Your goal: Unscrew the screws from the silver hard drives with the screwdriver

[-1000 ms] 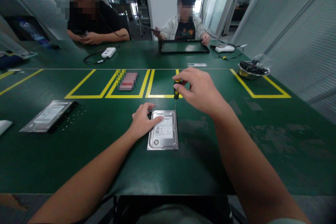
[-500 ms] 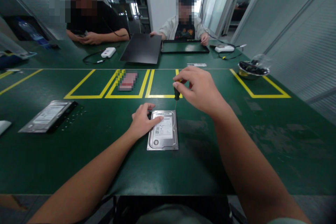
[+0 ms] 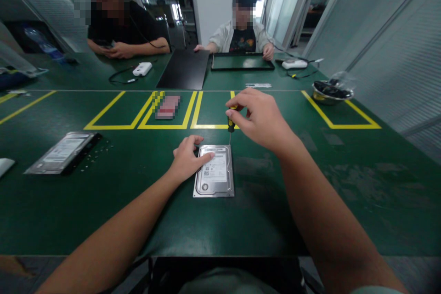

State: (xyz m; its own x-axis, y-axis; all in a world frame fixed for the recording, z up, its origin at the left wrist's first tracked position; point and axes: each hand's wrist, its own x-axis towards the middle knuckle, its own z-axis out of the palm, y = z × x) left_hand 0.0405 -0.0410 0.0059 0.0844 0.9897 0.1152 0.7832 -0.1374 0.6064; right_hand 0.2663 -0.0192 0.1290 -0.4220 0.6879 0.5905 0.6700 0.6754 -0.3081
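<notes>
A silver hard drive (image 3: 217, 170) with a white label lies flat on the green table in front of me. My left hand (image 3: 186, 158) holds it at its upper left, thumb across the label and fingers along the far left side. Between the thumb and fingertips of my right hand (image 3: 257, 112) is a black and yellow screwdriver (image 3: 231, 123), nearly upright. Its thin shaft points down to the drive's far right corner; whether the tip sits in a screw is too small to tell.
Left on the table (image 3: 120, 220) lies another hard drive (image 3: 64, 151), with several tiny screws (image 3: 93, 156) scattered beside it. A metal bowl (image 3: 332, 92) of dark parts stands at the right. Across the table, two people sit near a black panel (image 3: 184, 69) and a black frame (image 3: 243, 62).
My right hand has shifted very slightly with the screwdriver, which has turned a little. Across the table, the person's black panel has tipped lower. The hard drive and my left hand have stayed put.
</notes>
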